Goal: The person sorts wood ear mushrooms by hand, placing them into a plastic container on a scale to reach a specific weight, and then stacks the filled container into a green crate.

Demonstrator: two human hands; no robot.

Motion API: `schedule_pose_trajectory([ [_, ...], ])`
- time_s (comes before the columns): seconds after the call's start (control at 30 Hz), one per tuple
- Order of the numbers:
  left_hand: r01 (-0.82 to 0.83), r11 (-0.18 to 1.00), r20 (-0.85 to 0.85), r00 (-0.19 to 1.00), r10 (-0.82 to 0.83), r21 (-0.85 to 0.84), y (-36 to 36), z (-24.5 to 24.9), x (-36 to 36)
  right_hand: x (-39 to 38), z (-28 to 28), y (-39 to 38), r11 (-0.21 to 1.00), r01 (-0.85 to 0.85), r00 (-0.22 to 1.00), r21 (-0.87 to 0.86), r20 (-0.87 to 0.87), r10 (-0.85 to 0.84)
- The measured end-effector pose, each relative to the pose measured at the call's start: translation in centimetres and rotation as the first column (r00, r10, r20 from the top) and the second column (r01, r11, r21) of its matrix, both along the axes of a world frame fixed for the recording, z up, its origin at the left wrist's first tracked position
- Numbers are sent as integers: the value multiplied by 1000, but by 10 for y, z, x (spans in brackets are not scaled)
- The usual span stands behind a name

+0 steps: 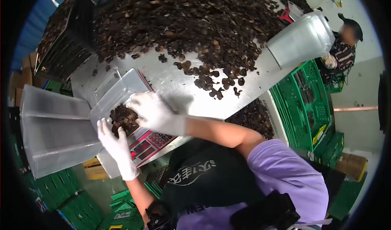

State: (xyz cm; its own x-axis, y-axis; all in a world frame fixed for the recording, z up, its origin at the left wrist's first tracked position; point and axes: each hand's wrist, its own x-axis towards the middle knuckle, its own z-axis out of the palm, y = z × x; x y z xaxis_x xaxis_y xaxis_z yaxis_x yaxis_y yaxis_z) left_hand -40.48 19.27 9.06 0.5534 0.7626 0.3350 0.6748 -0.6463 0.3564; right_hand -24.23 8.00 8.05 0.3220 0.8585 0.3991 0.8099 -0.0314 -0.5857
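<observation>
Dark brown mushroom-like pieces [124, 119] lie in a clear plastic container on a scale [147, 147] with a red keypad panel. My left hand [115, 146], in a white glove, is at the near side of these pieces, its fingers spread. On their other side my right hand [152, 111], also gloved, rests over the container's edge with its fingers bent toward the pieces; whether it grips any is hidden. The container's clear lid [106, 85] stands open beyond the pieces.
A large heap of dark pieces [175, 22] covers the far table. Stacked clear containers stand at left [61, 128] and at right [303, 38]. A black crate [67, 46] is tilted at far left. Green crates [301, 107] and a seated person [344, 50] are at right.
</observation>
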Motion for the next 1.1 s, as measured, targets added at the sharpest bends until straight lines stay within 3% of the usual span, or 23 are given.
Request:
schedule_pose_trajectory([
  [0.03,2,1000,41,999,-3,31,-9,10,0,21,-5,-21,999,22,991,26,-131,-18],
  [0.07,13,1000,34,999,-14,25,-16,15,-1,34,-17,-42,989,122,990,-82,-56,-127],
  [0.1,120,993,68,991,-120,-4,-23,19,-2,53,-17,-62,878,176,958,-446,-128,-257],
  [0.17,281,957,159,951,-266,-76,-49,29,12,80,-87,-123,831,500,861,-245,243,-447],
  [0.23,524,847,172,846,-505,-86,-70,22,35,92,-88,-176,721,590,807,-364,283,-518],
  [0.3,600,729,273,800,-534,-329,-99,7,67,94,-113,-217,701,604,794,-379,358,-491],
  [0.37,659,623,276,748,-604,-422,-112,-24,102,94,-121,-237,662,633,771,-401,405,-491],
  [0.43,681,633,222,725,-652,-368,-118,-74,143,94,-111,-237,684,655,753,-321,355,-554],
  [0.5,486,674,111,847,-520,-557,-126,-100,189,104,-102,-224,696,670,743,-259,251,-621],
  [0.53,485,677,104,847,-521,-553,-127,-114,207,113,-99,-216,711,658,753,-247,224,-619],
  [0.6,391,794,-73,877,-475,-466,-128,-133,231,130,-99,-196,731,629,776,-266,165,-608],
  [0.7,381,819,-51,895,-443,-430,-129,-140,237,158,-113,-169,697,650,760,-302,237,-606],
  [0.77,369,821,19,916,-402,-437,-131,-144,231,171,-119,-162,586,625,775,-515,320,-546],
  [0.83,443,686,402,885,-233,-578,-128,-151,219,177,-123,-172,634,634,773,-442,338,-537],
  [0.87,455,327,520,842,143,-828,-131,-154,214,178,-123,-180,729,622,782,-284,185,-595],
  [0.93,503,292,573,780,251,-814,-130,-152,207,175,-111,-193,813,581,786,-33,-237,-571],
  [0.97,557,259,614,707,352,-789,-129,-151,204,174,-101,-204,839,508,607,-195,-610,-509],
  [1.0,511,249,568,757,323,-823,-122,-150,200,175,-94,-215,879,467,347,-97,-894,-284],
  [1.03,508,253,567,757,325,-823,-120,-140,204,177,-91,-222,885,466,20,10,-1000,1],
  [1.1,440,269,510,797,323,-857,-116,-123,215,186,-90,-224,853,512,-194,102,-953,231],
])
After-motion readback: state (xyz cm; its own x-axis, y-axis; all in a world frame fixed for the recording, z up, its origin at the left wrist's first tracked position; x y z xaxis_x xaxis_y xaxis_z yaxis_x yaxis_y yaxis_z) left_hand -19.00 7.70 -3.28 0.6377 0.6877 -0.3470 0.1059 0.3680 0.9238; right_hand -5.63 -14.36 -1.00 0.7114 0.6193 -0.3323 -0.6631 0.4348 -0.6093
